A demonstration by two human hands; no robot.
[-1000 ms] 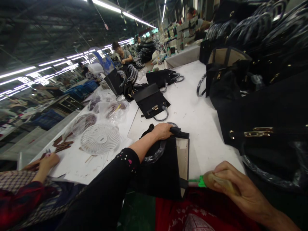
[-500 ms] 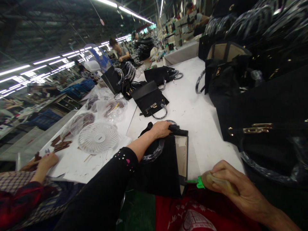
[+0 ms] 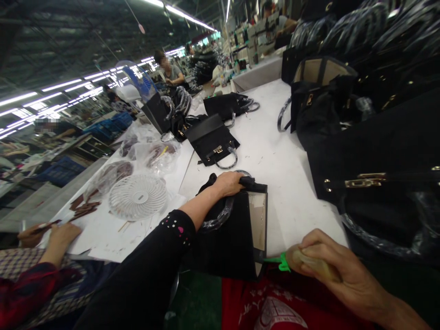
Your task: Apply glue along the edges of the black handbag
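Observation:
A black handbag (image 3: pixel 223 250) lies at the near table edge, its open side showing a pale lining (image 3: pixel 257 215). My left hand (image 3: pixel 228 183) is closed over the bag's far edge, beside a plastic-wrapped handle (image 3: pixel 220 219); the fingertips are partly hidden. In my right hand (image 3: pixel 338 263) is a yellowish squeeze bottle (image 3: pixel 294 259) with a green nozzle (image 3: pixel 283 261). The thin nozzle tip points left and meets the bag's near right edge; I cannot tell whether it touches.
Two black handbags (image 3: pixel 212 137) lie farther back. Stacked black bags (image 3: pixel 374 151) fill the right side. A white round fan (image 3: pixel 139 197) and plastic bags with brown pieces (image 3: pixel 158 153) sit to the left. A co-worker's hands (image 3: pixel 62 236) handle brown strips at far left.
The view has shifted slightly. My hands keep nearly the same places on the bag and bottle. The co-worker's hands at the left have moved apart a little.

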